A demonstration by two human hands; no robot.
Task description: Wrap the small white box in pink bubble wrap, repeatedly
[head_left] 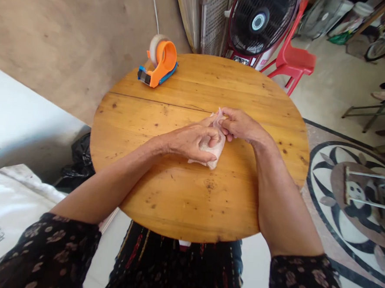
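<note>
A small whitish packet in thin, crinkled wrapping lies on the round wooden table, in front of my body. My left hand comes over it from the left, fingers curled and thumb along its near side, holding it against the wood. At the packet's far end, my right hand pinches a raised, semi-transparent edge of the wrapping between thumb and fingers. What is inside the wrapping cannot be made out. Part of the packet is hidden under my left hand.
An orange and blue tape dispenser with a roll of tape stands at the table's far left. Beyond the far edge are a fan and a red plastic chair. White sacks and a black bag sit at left.
</note>
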